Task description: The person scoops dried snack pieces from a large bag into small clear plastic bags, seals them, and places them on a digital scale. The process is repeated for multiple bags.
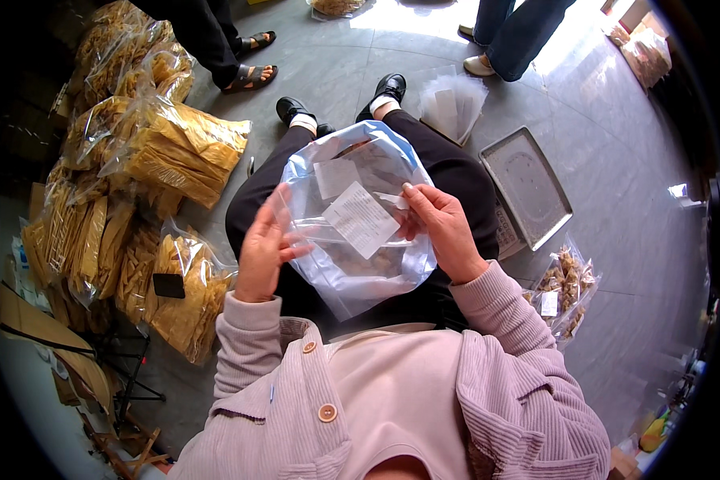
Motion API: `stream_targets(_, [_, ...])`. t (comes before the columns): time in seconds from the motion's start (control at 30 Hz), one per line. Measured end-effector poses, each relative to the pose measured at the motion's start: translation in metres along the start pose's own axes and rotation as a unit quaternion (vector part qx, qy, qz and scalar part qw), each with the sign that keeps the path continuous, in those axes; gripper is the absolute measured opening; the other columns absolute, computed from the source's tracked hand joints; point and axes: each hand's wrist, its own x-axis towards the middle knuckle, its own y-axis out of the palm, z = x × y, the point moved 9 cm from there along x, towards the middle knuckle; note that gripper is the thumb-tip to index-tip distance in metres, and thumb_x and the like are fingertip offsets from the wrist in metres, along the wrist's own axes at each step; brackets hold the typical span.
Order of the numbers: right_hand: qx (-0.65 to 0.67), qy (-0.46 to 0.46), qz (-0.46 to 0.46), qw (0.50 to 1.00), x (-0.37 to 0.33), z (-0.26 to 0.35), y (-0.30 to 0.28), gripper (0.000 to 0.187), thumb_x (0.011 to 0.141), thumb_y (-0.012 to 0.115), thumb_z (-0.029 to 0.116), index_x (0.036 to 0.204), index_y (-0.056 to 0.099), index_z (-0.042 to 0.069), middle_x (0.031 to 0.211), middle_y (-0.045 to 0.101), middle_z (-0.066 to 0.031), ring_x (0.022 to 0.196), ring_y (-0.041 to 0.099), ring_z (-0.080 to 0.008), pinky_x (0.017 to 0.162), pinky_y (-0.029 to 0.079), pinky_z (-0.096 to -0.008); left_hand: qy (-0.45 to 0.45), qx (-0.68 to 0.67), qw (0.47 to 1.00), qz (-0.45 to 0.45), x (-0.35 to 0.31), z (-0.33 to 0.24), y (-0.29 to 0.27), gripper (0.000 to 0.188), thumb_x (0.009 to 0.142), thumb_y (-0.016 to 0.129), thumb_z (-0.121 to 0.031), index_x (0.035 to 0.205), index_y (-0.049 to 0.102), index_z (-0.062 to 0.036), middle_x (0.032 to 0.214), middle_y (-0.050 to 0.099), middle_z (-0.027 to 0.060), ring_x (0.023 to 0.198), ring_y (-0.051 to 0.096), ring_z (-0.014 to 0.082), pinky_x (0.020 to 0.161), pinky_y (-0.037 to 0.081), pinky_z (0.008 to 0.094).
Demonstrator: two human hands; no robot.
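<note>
A clear plastic bag (360,264) with white paper labels lies on my lap, with brownish dried pieces showing through near its bottom. My left hand (265,246) grips the bag's left edge, fingers spread along the plastic. My right hand (444,228) holds the bag's right side, thumb and fingers pinching the plastic near a white label (361,218). I sit in black trousers and a pink corduroy jacket, feet in black shoes on the grey floor.
Large clear bags of yellow dried sticks (180,148) pile up at my left. A metal scale tray (526,186) sits to my right, with a small filled bag (566,290) beside it and empty bags (452,102) above. Two other people's legs stand ahead.
</note>
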Motion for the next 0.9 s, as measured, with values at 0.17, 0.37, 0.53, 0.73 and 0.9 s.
stream_targets(0.17, [-0.055,-0.067,0.125,0.988,-0.001,0.023,0.028,0.023,0.102,0.062,0.021,0.091,0.067,0.001,0.069,0.06,0.0011,0.058,0.055,-0.007,0.057,0.046,-0.0226,0.231,0.205,0.948,-0.081,-0.017,-0.066,-0.008,0.058,0.102,0.059,-0.024,0.153,0.037,-0.0082,0.158,0.038,0.0113,0.13,0.054,0.0256,0.103,0.047,0.0367])
stream_targets(0.37, [-0.298,-0.176,0.318,0.883,-0.013,0.08,0.084,0.017,0.094,0.07,0.013,0.088,0.064,-0.002,0.065,0.055,-0.0077,0.058,0.05,-0.0123,0.053,0.042,-0.0292,0.328,0.431,0.831,0.128,-0.044,-0.111,0.106,0.039,0.089,0.077,-0.021,0.123,0.065,-0.0041,0.124,0.066,0.0098,0.116,0.059,0.0178,0.095,0.047,0.0337])
stream_targets(0.53, [-0.389,-0.414,0.025,0.823,-0.02,0.145,0.07,0.012,0.085,0.076,0.009,0.093,0.068,0.004,0.091,0.066,-0.0099,0.076,0.064,-0.0236,0.066,0.05,-0.0325,0.179,0.179,0.964,0.085,-0.02,-0.082,0.08,0.014,0.097,0.069,-0.014,0.105,0.068,-0.0022,0.093,0.067,0.0006,0.086,0.059,0.0056,0.072,0.048,0.0205])
stream_targets(0.73, [-0.462,-0.463,-0.015,0.756,-0.055,0.128,0.086,0.019,0.082,0.075,0.007,0.1,0.068,0.005,0.097,0.066,-0.0097,0.086,0.066,-0.0266,0.074,0.049,-0.0373,0.123,-0.027,0.992,-0.029,-0.013,-0.051,0.062,0.011,0.098,0.067,-0.019,0.106,0.067,-0.0105,0.095,0.066,-0.004,0.086,0.06,0.0045,0.071,0.052,0.0231])
stream_targets(0.9, [-0.402,-0.394,-0.003,0.826,-0.035,0.1,0.082,0.023,0.084,0.073,0.006,0.107,0.068,0.003,0.099,0.067,-0.0138,0.087,0.068,-0.032,0.075,0.054,-0.0386,0.039,-0.148,0.988,0.036,-0.018,-0.024,0.084,0.011,0.1,0.064,-0.016,0.11,0.064,-0.0117,0.103,0.067,-0.0017,0.098,0.064,0.0078,0.08,0.053,0.024])
